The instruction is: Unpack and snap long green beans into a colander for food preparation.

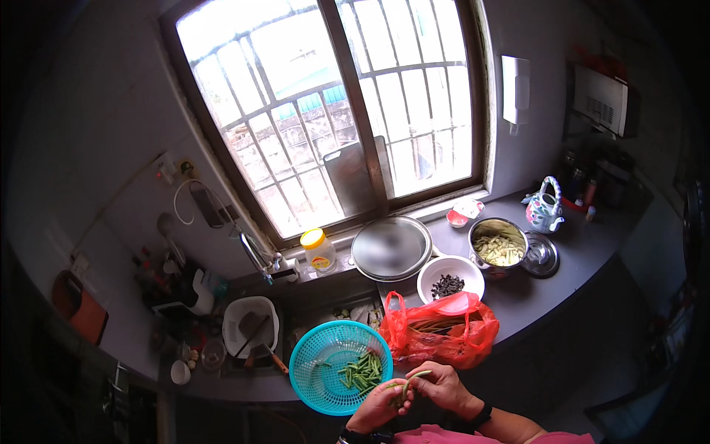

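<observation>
My left hand and my right hand are close together at the counter's front edge. Both grip a green bean, which bends between the fingers; its lower part is partly hidden by my left hand. Just beyond my left hand is a turquoise plastic colander. Short pieces of green bean lie heaped in its right side. A red plastic bag sits beyond my right hand, with long, thin brownish things showing through its opening.
Behind the bag stand a white bowl of dark pieces and a steel pot of pale cut pieces. A pot lid and floral teapot are farther right. Left of the colander, a white basket and a wooden-handled knife lie by the sink.
</observation>
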Demonstrator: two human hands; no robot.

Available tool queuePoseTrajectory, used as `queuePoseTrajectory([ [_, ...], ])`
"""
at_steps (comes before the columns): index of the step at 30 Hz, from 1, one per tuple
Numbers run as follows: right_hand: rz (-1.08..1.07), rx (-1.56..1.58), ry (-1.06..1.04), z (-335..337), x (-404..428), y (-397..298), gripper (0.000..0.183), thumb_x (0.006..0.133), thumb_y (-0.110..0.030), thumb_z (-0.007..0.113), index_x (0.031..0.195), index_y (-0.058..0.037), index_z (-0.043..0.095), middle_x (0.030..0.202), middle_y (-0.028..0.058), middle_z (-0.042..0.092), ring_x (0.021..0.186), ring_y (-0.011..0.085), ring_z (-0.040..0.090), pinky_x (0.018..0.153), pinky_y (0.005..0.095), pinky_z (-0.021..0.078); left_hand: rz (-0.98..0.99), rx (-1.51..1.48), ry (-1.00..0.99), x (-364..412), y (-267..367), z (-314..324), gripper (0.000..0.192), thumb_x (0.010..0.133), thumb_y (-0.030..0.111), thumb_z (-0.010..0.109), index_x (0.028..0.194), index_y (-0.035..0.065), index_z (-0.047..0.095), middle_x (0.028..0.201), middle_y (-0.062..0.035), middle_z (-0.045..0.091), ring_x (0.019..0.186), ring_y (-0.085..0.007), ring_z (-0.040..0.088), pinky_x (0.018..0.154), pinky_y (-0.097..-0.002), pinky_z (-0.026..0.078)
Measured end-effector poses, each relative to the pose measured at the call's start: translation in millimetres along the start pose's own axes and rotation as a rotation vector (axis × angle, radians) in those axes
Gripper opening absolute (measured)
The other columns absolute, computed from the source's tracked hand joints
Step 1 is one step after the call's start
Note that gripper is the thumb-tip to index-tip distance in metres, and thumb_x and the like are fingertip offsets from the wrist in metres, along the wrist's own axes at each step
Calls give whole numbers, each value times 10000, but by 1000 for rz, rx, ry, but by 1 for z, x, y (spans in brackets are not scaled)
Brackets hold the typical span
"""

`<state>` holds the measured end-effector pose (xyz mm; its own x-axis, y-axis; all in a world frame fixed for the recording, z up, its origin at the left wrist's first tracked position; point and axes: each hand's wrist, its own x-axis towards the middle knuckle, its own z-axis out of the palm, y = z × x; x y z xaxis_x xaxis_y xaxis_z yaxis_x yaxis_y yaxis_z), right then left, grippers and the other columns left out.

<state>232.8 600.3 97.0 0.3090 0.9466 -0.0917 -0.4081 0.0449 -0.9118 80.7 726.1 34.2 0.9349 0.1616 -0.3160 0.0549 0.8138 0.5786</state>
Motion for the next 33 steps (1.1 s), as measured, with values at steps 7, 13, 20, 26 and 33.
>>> queuePoseTrajectory([
  [7,33,-150,105,-3,1,-1,165,930,-86,666,1067,3,656,830,41,699,716,71,623,650,221,521,-51,84,59,-1,4,9,185,1003,163,503,1141,49,550,938,-31,595,789,-115,572,675,-250,478],
  [13,-15,-133,214,-15,4,11,181,905,-63,690,1071,5,664,863,43,706,724,79,641,662,225,534,-86,122,63,0,4,12,162,1000,151,517,1115,43,548,934,-22,579,787,-109,556,678,-245,467],
  [20,-500,-672,87,-14,4,18,119,855,-7,714,972,-2,696,866,78,702,764,148,687,685,263,547,-43,125,114,4,6,14,145,999,112,495,1107,28,541,921,-26,569,780,-106,540,675,-243,460],
  [26,-688,-844,-14,-13,8,15,151,817,-5,728,965,-19,699,856,114,688,760,239,701,657,306,558,-5,105,154,7,2,8,153,990,78,465,1111,17,533,897,-32,563,760,-100,540,673,-236,467],
  [33,-672,-810,-105,-17,7,14,144,821,-3,719,962,-21,698,853,110,691,768,246,704,656,322,561,20,76,206,12,-5,1,143,982,78,477,1094,13,536,881,-43,582,741,-117,566,667,-250,487],
])
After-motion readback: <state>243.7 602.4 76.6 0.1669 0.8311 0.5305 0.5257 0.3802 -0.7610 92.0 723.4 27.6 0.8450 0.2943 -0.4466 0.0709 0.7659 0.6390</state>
